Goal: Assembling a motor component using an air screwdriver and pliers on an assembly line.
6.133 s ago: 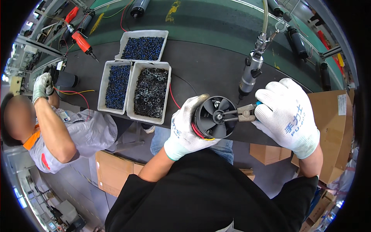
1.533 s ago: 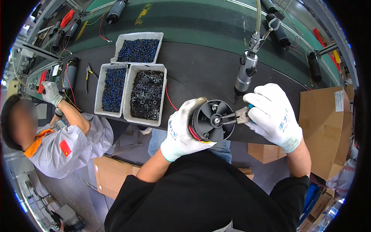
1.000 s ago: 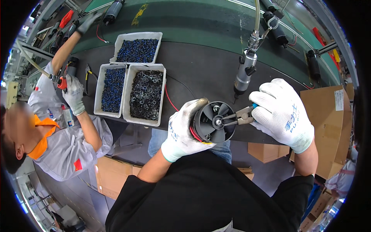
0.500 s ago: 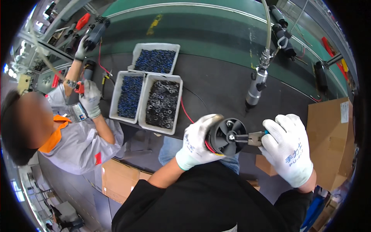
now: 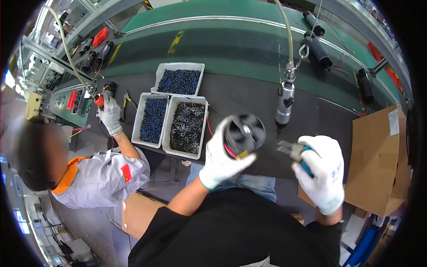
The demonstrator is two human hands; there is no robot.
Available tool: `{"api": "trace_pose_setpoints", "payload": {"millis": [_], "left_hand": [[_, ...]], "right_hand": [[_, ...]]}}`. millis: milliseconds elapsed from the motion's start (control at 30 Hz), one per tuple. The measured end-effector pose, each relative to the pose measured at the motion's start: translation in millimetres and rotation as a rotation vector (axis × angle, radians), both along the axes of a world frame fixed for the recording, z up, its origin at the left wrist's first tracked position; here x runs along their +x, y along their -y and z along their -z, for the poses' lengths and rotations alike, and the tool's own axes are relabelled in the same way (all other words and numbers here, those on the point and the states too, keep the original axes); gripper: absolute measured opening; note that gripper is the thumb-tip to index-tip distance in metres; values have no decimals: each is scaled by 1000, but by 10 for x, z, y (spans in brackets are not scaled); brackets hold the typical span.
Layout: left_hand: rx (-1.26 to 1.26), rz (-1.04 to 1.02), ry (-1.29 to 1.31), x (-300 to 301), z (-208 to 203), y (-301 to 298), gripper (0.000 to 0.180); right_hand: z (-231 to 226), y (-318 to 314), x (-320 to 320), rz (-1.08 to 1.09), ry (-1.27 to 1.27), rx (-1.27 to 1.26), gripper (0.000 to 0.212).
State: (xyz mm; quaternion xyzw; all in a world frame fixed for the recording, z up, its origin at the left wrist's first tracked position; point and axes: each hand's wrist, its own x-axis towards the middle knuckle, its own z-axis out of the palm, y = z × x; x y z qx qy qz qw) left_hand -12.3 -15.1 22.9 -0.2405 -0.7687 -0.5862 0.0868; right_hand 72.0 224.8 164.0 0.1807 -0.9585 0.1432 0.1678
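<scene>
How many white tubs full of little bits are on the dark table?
3: one back tub, then two side by side in front of it, a left tub and a right tub. None looks hidden.

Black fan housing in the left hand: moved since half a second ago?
Yes. Against the white bin of rings, the black fan housing in the left hand has shifted left and up the picture, nearer it.
</scene>
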Motion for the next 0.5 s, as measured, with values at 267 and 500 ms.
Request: {"api": "trace_pose_setpoints", "payload": {"millis": [267,500], "left_hand": [[510,194,568,-2176,-405,-569,30],[-838,-304,71,-4719,-310,-819,81]], "right_hand": [[2149,-793,-76,848,-200,-132,20],[2110,-726,-124,841,-126,-140,23]]}}
